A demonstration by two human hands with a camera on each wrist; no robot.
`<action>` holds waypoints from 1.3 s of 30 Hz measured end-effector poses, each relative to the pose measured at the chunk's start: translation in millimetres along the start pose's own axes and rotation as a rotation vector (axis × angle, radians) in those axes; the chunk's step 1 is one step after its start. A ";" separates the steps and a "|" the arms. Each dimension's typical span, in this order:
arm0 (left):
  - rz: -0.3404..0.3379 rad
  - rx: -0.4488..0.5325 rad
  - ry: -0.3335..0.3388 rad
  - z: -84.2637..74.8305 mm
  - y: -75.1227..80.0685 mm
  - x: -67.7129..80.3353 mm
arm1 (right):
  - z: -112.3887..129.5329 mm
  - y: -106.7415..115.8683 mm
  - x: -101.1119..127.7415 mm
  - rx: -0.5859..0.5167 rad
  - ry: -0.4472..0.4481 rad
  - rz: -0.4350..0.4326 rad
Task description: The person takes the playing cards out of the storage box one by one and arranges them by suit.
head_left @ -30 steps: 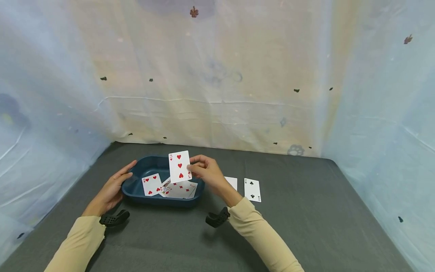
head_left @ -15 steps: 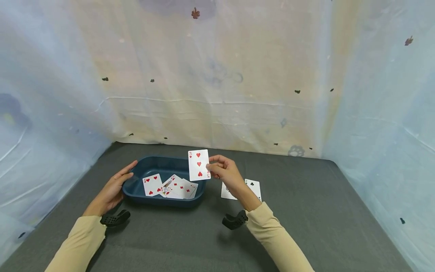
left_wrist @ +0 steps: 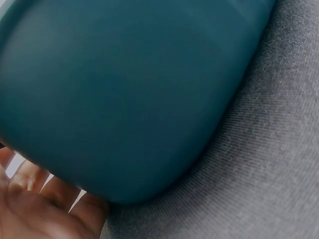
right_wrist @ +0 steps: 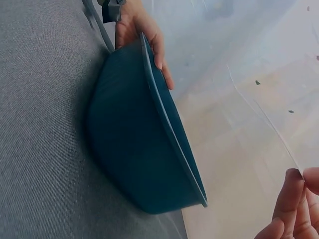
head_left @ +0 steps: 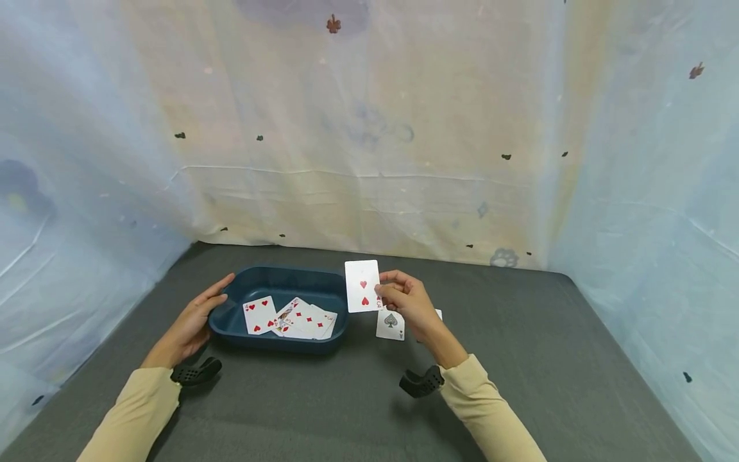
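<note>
My right hand [head_left: 405, 296] pinches a playing card [head_left: 356, 282], the three of hearts, between thumb and fingers, raised just past the right end of a dark blue plastic tub [head_left: 271, 344]. My left hand [head_left: 192, 322] grips the tub's left end, thumb at the rim and fingers along the outer wall; the left wrist view has these fingers [left_wrist: 60, 191] against the tub's side. Several cards lie face up inside, among them a hearts card [head_left: 259, 314] and overlapping diamonds cards [head_left: 306, 318]. Below the held card, an ace of spades [head_left: 390, 326] lies on the table.
Another card [head_left: 439, 314] on the table is mostly hidden behind my right hand. Dark grey cloth covers the table [head_left: 288, 410]. A pale patterned curtain [head_left: 369, 192] hangs at the back and both sides. Each wrist wears a black camera mount [head_left: 196, 372].
My right hand has carried the three of hearts rightward from over the tub to beyond its right end. The ace of spades has come into view. My left hand stays on the tub.
</note>
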State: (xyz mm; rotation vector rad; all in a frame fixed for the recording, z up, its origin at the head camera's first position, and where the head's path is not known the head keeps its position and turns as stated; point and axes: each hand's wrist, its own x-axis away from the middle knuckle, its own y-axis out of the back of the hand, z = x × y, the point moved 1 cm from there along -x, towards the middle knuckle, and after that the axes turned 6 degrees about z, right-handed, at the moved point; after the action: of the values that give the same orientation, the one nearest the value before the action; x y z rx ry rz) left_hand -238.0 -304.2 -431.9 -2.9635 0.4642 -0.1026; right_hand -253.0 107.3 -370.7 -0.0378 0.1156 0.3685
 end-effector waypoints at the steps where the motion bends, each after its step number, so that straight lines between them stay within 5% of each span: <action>1: -0.003 -0.006 -0.001 -0.2 -0.4 0.1 | 0.4 1.8 1.7 0.007 -0.002 -0.003; 39: -0.022 -0.031 0.010 2.8 -0.2 -1.3 | -1.0 101.6 66.9 -0.047 -0.128 -0.223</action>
State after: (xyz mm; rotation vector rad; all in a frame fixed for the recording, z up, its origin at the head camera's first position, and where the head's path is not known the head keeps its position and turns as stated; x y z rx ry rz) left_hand -238.9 -303.2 -434.7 -3.0002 0.4386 -0.1143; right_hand -227.9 225.9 -381.3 -0.0724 -0.0244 0.1504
